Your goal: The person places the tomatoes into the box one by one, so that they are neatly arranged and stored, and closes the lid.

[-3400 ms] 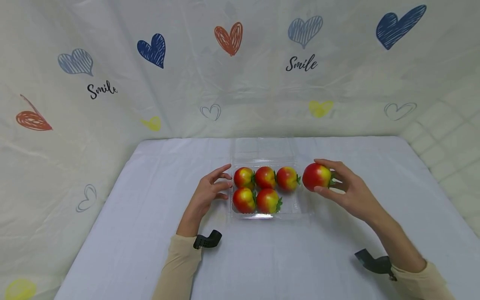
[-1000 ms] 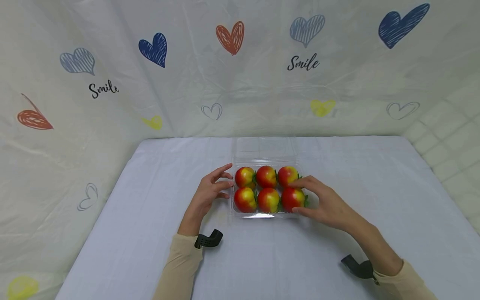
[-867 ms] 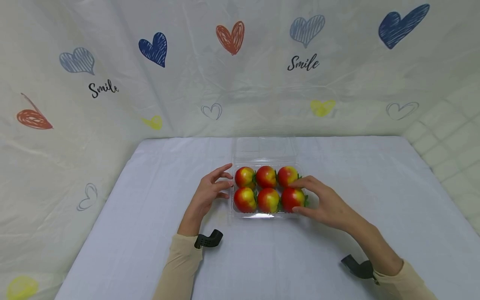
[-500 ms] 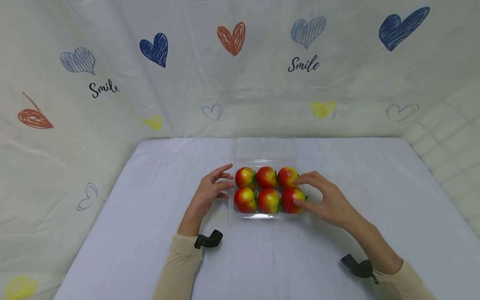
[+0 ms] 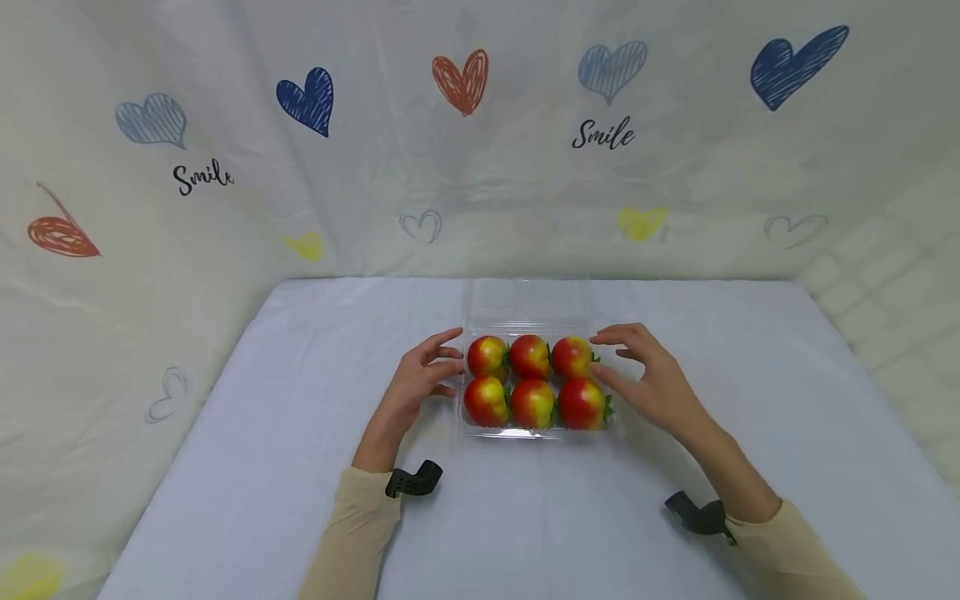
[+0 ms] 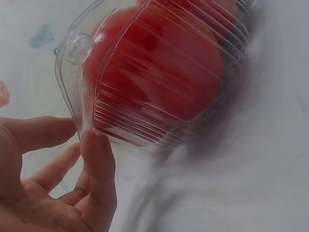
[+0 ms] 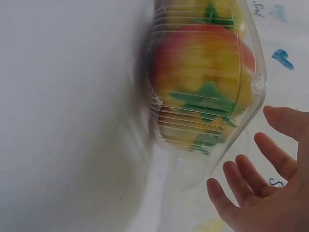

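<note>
A clear plastic clamshell container (image 5: pixel 498 432) sits mid-table with its lid (image 5: pixel 528 302) laid back behind it. Inside, red-and-yellow tomato-like fruits with green leafy caps stand in two rows of three; the front right fruit (image 5: pixel 581 403) shows in full. At the container's left side, my left hand (image 6: pixel 58 169) pinches the rim between thumb and fingers. My right hand (image 5: pixel 651 375) hovers at the right side, fingers spread and holding nothing. Its fingertips are close to the back right fruit (image 5: pixel 572 357) in the head view, and outside the container's rim in the right wrist view.
A white cloth (image 5: pixel 480 517) covers the table. Behind and to the left hangs a pale curtain (image 5: pixel 360 192) printed with hearts and the word "Smile". Each wrist wears a black camera mount, the left mount (image 5: pixel 414 480) and the right mount (image 5: pixel 697 513).
My right hand brought a fruit from the right into the container's front right spot, let go of it, and has drawn back and away. My left hand stayed at the container's left side.
</note>
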Motion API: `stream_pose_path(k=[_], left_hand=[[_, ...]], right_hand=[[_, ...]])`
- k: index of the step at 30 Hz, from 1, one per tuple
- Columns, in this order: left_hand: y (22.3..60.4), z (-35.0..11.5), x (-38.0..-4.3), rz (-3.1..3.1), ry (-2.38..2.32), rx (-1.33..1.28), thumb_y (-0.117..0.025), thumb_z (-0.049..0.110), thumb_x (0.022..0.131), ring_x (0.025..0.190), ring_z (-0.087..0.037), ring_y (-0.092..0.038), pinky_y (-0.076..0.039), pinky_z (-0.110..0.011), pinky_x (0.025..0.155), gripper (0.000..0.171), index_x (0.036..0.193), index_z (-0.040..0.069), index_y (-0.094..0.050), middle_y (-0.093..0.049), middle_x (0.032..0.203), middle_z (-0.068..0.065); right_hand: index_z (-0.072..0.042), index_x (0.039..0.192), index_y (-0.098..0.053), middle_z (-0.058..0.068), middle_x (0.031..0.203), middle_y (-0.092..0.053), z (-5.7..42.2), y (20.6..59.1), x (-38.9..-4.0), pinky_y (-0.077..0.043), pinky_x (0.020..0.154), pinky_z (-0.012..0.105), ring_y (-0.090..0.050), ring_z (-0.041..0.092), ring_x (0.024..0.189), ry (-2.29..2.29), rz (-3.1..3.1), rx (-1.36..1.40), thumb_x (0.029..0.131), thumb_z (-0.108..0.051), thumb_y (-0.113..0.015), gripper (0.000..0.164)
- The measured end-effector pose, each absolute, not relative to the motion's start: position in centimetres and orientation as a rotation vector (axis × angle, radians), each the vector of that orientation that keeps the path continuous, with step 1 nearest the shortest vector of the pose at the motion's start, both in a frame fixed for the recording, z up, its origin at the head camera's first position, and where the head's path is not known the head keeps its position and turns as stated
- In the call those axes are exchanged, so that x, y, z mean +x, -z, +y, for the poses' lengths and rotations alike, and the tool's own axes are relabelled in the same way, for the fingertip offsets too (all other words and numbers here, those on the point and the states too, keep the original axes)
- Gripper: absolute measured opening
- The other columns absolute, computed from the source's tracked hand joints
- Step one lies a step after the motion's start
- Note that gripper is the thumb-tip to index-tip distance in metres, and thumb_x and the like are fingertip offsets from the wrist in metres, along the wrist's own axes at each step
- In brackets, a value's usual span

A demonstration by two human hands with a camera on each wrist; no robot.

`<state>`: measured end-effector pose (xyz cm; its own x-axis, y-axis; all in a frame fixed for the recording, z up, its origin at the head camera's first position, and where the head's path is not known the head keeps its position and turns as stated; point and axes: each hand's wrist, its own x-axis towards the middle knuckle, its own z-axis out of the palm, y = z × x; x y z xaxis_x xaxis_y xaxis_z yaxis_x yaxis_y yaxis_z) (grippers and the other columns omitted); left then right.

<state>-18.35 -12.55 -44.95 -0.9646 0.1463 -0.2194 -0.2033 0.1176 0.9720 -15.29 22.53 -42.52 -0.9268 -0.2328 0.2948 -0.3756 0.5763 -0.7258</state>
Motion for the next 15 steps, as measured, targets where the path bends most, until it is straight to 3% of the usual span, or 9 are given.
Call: stream_pose_path(k=[7,15], left_hand=[[44.9,-12.6,-18.6,2.167,-1.922,-0.102,-0.064,0.019,0.100,0.104,-0.026,-0.066,-0.062,-0.025,0.071,0.047,0.146,0.029,-0.060,-0.063,0.121,-0.010],[44.5,-12.1,-19.5,2.228,-1.906,-0.141,-0.062,0.019,0.102,0.112,-0.029,-0.067,-0.061,-0.041,0.101,0.048,0.149,0.026,-0.057,-0.064,0.131,-0.014]], right_hand=[[-0.005,0.136,-0.059,0.017,0.139,-0.055,21.8,42.7,-16.8,-0.049,0.108,0.067,-0.055,0.041,0.129,-1.389,-2.657,0.435,0.099,-0.018,-0.071,0.041],[-0.003,0.146,-0.050,0.023,0.150,-0.045,22.0,43.0,-18.2,-0.048,0.112,0.064,-0.048,0.044,0.138,-1.447,-2.693,0.311,0.102,-0.022,-0.066,0.050]])
